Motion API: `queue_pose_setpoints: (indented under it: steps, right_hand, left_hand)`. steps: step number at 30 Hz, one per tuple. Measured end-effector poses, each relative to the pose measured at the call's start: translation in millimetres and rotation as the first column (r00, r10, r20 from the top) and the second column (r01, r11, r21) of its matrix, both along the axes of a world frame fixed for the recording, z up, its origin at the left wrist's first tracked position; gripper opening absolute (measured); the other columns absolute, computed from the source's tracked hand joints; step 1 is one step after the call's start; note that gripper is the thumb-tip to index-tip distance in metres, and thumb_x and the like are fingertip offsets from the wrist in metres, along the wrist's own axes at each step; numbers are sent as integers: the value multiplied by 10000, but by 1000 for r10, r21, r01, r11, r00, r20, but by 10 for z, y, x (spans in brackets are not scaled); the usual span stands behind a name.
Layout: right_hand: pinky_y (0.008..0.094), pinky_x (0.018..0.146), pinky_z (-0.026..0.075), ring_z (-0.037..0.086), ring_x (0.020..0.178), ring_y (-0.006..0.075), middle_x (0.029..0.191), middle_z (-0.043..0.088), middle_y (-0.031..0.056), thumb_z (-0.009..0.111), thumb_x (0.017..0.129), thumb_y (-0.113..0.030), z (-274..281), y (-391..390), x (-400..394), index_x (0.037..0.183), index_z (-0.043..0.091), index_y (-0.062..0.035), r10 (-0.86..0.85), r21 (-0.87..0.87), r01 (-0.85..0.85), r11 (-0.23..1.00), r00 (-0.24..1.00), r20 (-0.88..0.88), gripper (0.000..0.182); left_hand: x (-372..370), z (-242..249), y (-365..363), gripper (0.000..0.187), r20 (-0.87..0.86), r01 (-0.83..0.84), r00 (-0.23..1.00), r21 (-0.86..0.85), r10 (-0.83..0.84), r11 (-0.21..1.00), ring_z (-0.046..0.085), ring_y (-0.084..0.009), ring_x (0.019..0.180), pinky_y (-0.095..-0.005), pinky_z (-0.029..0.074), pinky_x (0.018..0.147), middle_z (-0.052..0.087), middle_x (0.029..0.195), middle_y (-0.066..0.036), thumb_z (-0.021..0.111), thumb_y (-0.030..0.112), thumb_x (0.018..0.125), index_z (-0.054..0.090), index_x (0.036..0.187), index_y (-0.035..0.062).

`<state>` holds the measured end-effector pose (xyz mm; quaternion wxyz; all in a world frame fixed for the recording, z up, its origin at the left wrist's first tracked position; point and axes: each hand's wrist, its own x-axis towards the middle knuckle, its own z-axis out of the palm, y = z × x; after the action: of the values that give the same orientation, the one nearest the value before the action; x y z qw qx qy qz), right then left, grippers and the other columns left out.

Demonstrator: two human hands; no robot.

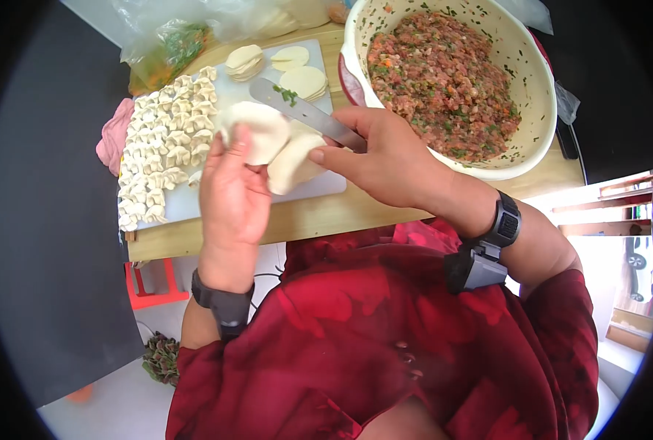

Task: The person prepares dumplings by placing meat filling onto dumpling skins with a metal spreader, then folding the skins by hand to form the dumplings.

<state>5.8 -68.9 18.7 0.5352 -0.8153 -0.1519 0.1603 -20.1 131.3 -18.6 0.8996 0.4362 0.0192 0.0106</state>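
Note:
My left hand [235, 194] pinches a round dumpling wrapper [262, 136] between thumb and fingers, over the white cutting board [319, 183]. In my right hand [389, 154] is a flat metal knife [315, 117] with a rounded end and green bits of filling on its blade. My right thumb overlaps the edge of more wrappers [293, 165] lying just right of my left fingers. Piles of round wrappers [303, 82] sit on the board beyond the blade. Rows of folded dumplings [169, 139] cover the board's left side.
A large white bowl [539, 139] of minced filling [444, 81] stands to the right. Plastic bags [172, 44] lie along the back, and a pink cloth [114, 139] at the left edge. A red stool [150, 286] is below the wooden table [304, 227].

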Motion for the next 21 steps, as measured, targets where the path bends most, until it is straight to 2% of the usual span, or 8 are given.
queue_pose_setpoints:
  steps: [3,5,10,12,16,17,18,21]
  right_hand:
    - [314,576,463,574,617,139,715,631,65,664,855,-285,-109,-7,7,956,652,9,-9,0,9,1000,999,-54,311]
    - [320,599,466,573,641,143,730,631,65,656,859,-292,-86,19,15,974,651,10,-2,-16,0,1000,997,-81,323]
    - [355,680,492,621,732,206,804,664,106,624,873,-295,-121,181,110,1035,643,17,-1,27,3,1000,998,-59,352]
    - [302,604,436,524,667,114,739,594,40,618,897,-257,-85,172,136,1092,616,12,6,-29,-3,1000,997,78,332]
    - [298,636,460,554,699,123,790,618,42,574,928,-229,144,-111,128,1104,613,1,3,-115,29,993,964,265,292]
    - [393,758,509,662,836,298,885,687,169,551,914,-239,259,-218,110,1087,633,-3,-42,-76,61,995,972,232,304]
    - [379,720,506,653,787,286,879,688,139,539,919,-240,178,-370,209,1050,657,-34,-47,36,38,999,957,287,271]
    - [363,649,497,632,672,272,763,660,144,542,903,-213,379,-828,263,921,682,-27,-62,-244,151,958,938,341,234]
  left_hand:
    - [-16,4,249,356,-66,-237,970,-36,235,971,554,-312,1200,-438,484,1025,568,1256,-172,529,143,979,452,1292,-9]
    - [-81,-56,381,369,-97,-231,969,-30,227,973,549,-318,1204,-441,484,1024,557,1272,-176,520,144,983,438,1306,-12]
    - [-211,-113,398,393,-179,-132,975,1,130,991,530,-361,1218,-452,488,1009,517,1324,-206,468,157,1001,406,1349,-15]
    - [-236,-108,402,393,-190,-88,979,-54,76,995,514,-357,1236,-454,476,1026,506,1338,-203,457,161,1006,402,1354,-13]
    - [-276,-154,330,400,-215,67,973,-80,-83,995,511,-348,1240,-453,482,1017,510,1334,-194,453,188,1012,405,1361,-1]
    - [-276,-160,282,400,-215,82,972,-86,-98,993,511,-348,1240,-453,482,1017,510,1334,-194,453,188,1012,405,1361,-1]
    - [-280,-158,215,406,-226,132,964,-38,-137,990,526,-348,1222,-448,490,1006,524,1318,-189,460,195,1011,408,1363,1]
    - [-257,-160,-22,401,-243,236,945,32,-221,971,572,-335,1165,-434,514,967,565,1268,-182,478,210,1007,440,1345,-4]
